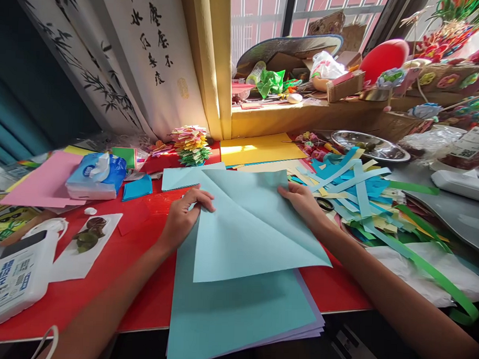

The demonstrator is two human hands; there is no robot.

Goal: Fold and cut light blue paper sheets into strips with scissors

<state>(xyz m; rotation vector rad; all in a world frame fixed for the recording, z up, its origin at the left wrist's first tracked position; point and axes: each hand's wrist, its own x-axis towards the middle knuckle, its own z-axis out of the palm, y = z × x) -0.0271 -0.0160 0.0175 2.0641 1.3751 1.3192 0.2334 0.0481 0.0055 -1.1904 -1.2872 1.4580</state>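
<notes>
A light blue sheet (249, 227) with a diagonal crease is held up between both hands. My left hand (189, 212) pinches its left edge, and my right hand (299, 200) grips its upper right edge. Beneath it lies a stack of larger paper (238, 321), blue-green on top with lilac sheets below, reaching past the table's front edge. Behind the held sheet is a light blue paper strip (176, 178). The right hand is close to a heap of cut blue and cream paper strips (357, 189).
The red table (142, 265) bears a tissue pack (96, 175), pink paper (46, 180), a white box (18, 279) and a napkin (77, 255) at left. A folded-paper ornament (190, 145), yellow paper (260, 149) and a metal bowl (370, 146) stand behind.
</notes>
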